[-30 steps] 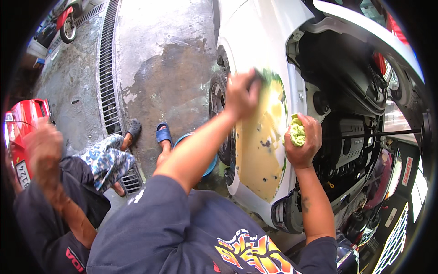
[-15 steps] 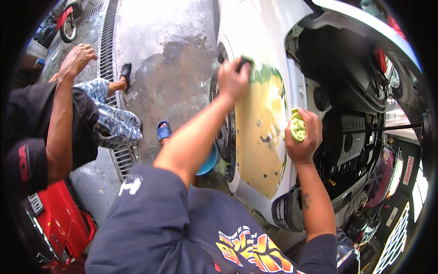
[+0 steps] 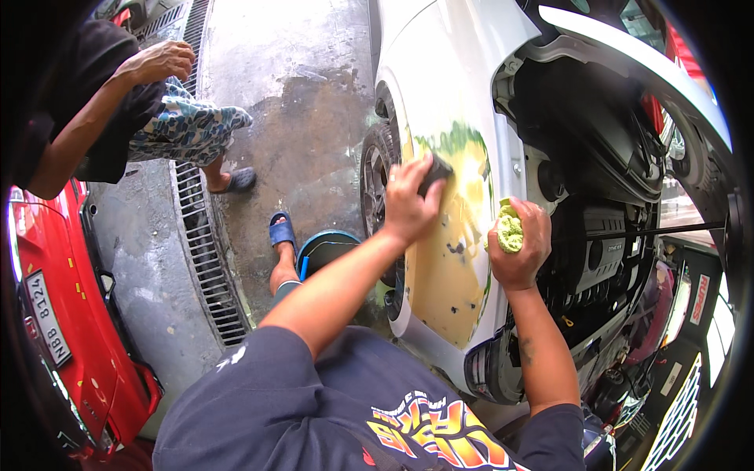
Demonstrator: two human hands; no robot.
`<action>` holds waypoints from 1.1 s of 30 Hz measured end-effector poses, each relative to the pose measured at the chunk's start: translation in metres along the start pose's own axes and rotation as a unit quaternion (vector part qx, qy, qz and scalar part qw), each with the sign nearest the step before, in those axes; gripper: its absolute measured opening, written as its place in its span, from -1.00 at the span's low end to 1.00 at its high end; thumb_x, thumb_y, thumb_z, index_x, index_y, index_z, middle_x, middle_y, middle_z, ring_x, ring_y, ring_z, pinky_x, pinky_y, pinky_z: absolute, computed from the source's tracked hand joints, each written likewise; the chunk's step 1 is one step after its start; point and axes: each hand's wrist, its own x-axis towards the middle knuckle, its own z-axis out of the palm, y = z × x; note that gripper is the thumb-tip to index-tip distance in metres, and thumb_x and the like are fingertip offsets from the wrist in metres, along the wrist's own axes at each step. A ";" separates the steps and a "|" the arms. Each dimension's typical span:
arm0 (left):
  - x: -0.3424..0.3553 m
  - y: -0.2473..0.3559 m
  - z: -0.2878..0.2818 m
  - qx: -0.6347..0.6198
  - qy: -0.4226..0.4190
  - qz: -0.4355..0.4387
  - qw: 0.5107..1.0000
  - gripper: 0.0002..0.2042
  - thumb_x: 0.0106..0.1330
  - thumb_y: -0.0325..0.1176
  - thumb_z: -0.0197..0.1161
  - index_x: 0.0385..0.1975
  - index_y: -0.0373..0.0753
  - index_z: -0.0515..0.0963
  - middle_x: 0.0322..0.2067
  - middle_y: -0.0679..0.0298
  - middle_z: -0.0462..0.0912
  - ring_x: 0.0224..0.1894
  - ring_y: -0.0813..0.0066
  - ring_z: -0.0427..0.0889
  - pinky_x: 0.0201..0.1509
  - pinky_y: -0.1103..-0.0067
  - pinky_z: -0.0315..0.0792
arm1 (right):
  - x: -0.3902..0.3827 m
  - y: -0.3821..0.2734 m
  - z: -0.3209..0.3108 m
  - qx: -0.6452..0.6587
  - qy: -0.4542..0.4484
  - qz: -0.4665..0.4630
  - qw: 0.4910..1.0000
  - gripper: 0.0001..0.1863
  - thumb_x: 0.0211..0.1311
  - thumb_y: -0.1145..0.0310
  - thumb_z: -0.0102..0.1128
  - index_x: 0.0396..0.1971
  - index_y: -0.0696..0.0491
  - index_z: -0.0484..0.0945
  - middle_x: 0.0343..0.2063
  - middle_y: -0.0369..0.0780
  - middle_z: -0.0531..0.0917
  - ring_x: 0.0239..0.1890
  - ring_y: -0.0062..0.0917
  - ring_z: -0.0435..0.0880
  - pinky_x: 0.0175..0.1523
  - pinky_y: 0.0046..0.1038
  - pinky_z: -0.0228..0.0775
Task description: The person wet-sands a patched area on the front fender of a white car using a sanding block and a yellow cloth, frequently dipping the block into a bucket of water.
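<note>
My left hand (image 3: 408, 206) grips a dark sanding block (image 3: 435, 174) and presses it against the car's white fender (image 3: 463, 71). The block lies over the upper part of a yellowish filler patch (image 3: 448, 286), which has a green-stained upper end and small dark spots. Wrapped round a crumpled yellow-green cloth (image 3: 510, 232), my right hand (image 3: 525, 250) rests by the fender's inner edge, next to the engine bay (image 3: 605, 243). My palms hide part of both held things.
Left of the fender are a wheel (image 3: 378, 169) and a blue-rimmed bucket (image 3: 334, 234). A person in patterned shorts (image 3: 188, 122) walks by a floor drain grate (image 3: 200, 243). A red car (image 3: 86, 330) stands at lower left. A thin prop rod (image 3: 667, 230) crosses the engine bay.
My left hand has drawn the sanding block nearer to me, down from the green end onto the yellow filler. My right hand stays nearly in place. The other person has moved farther up.
</note>
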 end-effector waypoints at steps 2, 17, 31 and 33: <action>0.058 -0.038 0.015 0.027 0.042 0.001 0.999 -0.63 0.31 -0.26 0.44 0.03 -0.34 0.73 -0.06 -0.07 0.78 0.03 -0.04 0.74 0.25 0.24 0.52 | 0.009 -0.003 0.003 0.006 0.003 -0.013 1.000 -0.46 -0.14 0.46 0.40 0.00 0.04 0.66 -0.15 -0.12 0.68 -0.10 -0.13 0.67 0.07 -0.16 0.56; 0.109 -0.040 0.000 -0.010 -0.028 -0.203 0.979 -0.57 0.35 -0.16 0.42 0.08 -0.33 0.73 -0.02 -0.10 0.78 0.05 0.02 0.78 0.17 0.30 0.63 | 0.010 -0.007 0.007 0.007 -0.006 -0.012 1.000 -0.47 -0.11 0.46 0.41 0.01 0.06 0.66 -0.13 -0.08 0.67 -0.07 -0.10 0.67 0.08 -0.15 0.56; -0.003 -0.033 0.000 0.016 -0.003 -0.089 0.996 -0.60 0.32 -0.28 0.48 0.10 -0.34 0.72 0.08 -0.03 0.78 0.17 0.08 0.75 0.33 0.29 0.56 | -0.003 0.002 0.003 -0.010 -0.007 0.001 1.000 -0.51 -0.05 0.50 0.39 0.00 0.07 0.66 -0.14 -0.06 0.68 -0.07 -0.11 0.68 0.08 -0.16 0.56; 0.004 -0.033 -0.001 0.008 -0.027 -0.083 0.996 -0.58 0.32 -0.30 0.47 0.13 -0.36 0.69 0.11 -0.02 0.76 0.27 0.10 0.68 0.40 0.27 0.51 | -0.005 0.003 0.001 -0.003 -0.010 0.005 1.000 -0.52 -0.04 0.51 0.39 0.00 0.08 0.66 -0.14 -0.06 0.68 -0.07 -0.11 0.68 0.08 -0.16 0.56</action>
